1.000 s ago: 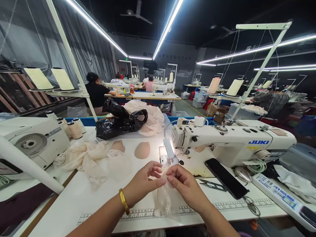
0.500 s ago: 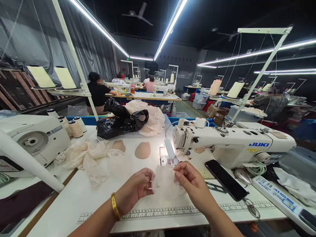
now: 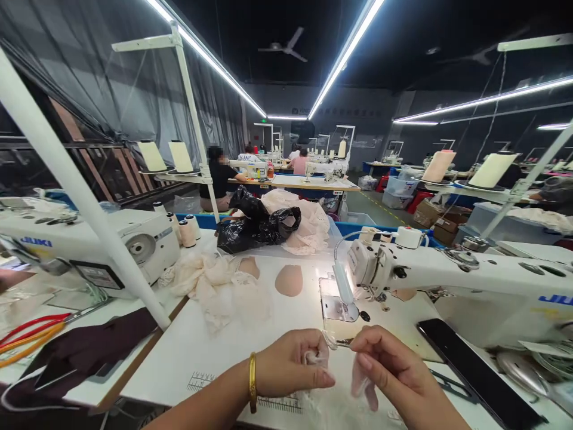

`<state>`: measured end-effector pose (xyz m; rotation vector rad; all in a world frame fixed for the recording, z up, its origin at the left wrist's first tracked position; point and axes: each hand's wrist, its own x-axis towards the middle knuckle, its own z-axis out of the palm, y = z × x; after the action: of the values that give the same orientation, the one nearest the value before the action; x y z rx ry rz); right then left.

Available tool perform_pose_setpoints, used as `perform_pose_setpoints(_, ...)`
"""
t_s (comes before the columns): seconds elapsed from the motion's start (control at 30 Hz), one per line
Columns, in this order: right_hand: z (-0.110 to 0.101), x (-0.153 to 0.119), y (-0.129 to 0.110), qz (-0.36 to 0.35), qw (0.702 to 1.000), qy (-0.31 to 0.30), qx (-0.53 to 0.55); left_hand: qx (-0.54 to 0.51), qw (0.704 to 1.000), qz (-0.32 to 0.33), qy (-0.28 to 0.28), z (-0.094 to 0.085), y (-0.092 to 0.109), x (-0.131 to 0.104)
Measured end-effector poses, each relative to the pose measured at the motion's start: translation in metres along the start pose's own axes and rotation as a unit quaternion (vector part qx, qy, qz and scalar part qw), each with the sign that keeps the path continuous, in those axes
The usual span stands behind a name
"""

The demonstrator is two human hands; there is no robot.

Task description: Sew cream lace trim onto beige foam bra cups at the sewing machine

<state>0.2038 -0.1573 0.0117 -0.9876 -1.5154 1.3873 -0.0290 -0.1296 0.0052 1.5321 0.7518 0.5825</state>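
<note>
A: How far along does your work look?

B: Partway, I'd judge. You have one piece of sheer fabric (image 3: 326, 401) lifted and in handling, off the needle plate (image 3: 339, 307) of the sewing machine (image 3: 447, 280). Whether any seam in it is finished, I cannot tell; the cloth is too thin and bunched.

A: And what seems left beside you?

B: Toward the left edge of your desk (image 3: 165, 361) lies a loose heap of pale lace cloth (image 3: 208, 280), and a tan rounded piece (image 3: 289, 280) lies flat to the right of it. They may well be waiting their turn, but that is only a guess.

A: Where is the fabric against your hands?

B: Between them and below them, over the near edge of the desk, just in front of the machine. Your left hand (image 3: 295, 361) is curled closed around a bunched part. Your right hand (image 3: 394, 370) seems to pinch the other side between thumb and forefinger, its lower fingers showing through the sheer layer.

A: Are your hands touching?

B: No, they are slightly apart, with a narrow lacy edge (image 3: 329, 339) bridging toward your right fingertips.
</note>
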Motion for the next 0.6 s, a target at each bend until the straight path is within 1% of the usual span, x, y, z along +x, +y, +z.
perform_pose_setpoints(0.03, 0.0, 0.004, 0.007, 0.01, 1.0, 0.027, 0.008, 0.056, 0.998, -0.008, 0.023, -0.009, 0.001, 0.001)
perform_pose_setpoints(0.07, 0.001, 0.009, 0.014, 0.016, 0.998, 0.058, 0.013, 0.133, 0.989, -0.01, 0.062, -0.02, 0.003, 0.003)
perform_pose_setpoints(0.1, 0.003, 0.014, 0.022, 0.019, 0.996, 0.087, 0.013, 0.221, 0.969, -0.01, 0.114, -0.035, 0.004, 0.006)
perform_pose_setpoints(0.13, 0.004, 0.02, 0.03, 0.021, 0.994, 0.109, 0.01, 0.299, 0.939, -0.017, 0.172, -0.052, 0.006, 0.01)
perform_pose_setpoints(0.2, 0.008, 0.031, 0.045, 0.031, 0.991, 0.128, -0.003, 0.367, 0.891, -0.049, 0.263, -0.091, 0.009, 0.018)
perform_pose_setpoints(0.23, 0.009, 0.035, 0.051, 0.036, 0.991, 0.13, -0.011, 0.392, 0.868, -0.072, 0.295, -0.109, 0.01, 0.022)
perform_pose_setpoints(0.3, 0.01, 0.04, 0.062, 0.044, 0.991, 0.127, -0.022, 0.434, 0.828, -0.12, 0.335, -0.14, 0.01, 0.029)
perform_pose_setpoints(0.33, 0.01, 0.041, 0.065, 0.044, 0.991, 0.124, -0.025, 0.451, 0.81, -0.142, 0.346, -0.151, 0.008, 0.031)
perform_pose_setpoints(0.4, 0.01, 0.041, 0.07, 0.044, 0.992, 0.118, -0.025, 0.478, 0.781, -0.18, 0.36, -0.164, 0.002, 0.037)
perform_pose_setpoints(0.47, 0.008, 0.04, 0.073, 0.044, 0.992, 0.117, -0.021, 0.495, 0.76, -0.206, 0.368, -0.169, -0.005, 0.04)
perform_pose_setpoints(0.53, 0.007, 0.04, 0.074, 0.044, 0.991, 0.121, -0.023, 0.5, 0.75, -0.217, 0.374, -0.169, -0.008, 0.042)
perform_pose_setpoints(0.6, 0.004, 0.04, 0.075, 0.047, 0.991, 0.122, -0.029, 0.497, 0.752, -0.208, 0.38, -0.169, -0.004, 0.041)
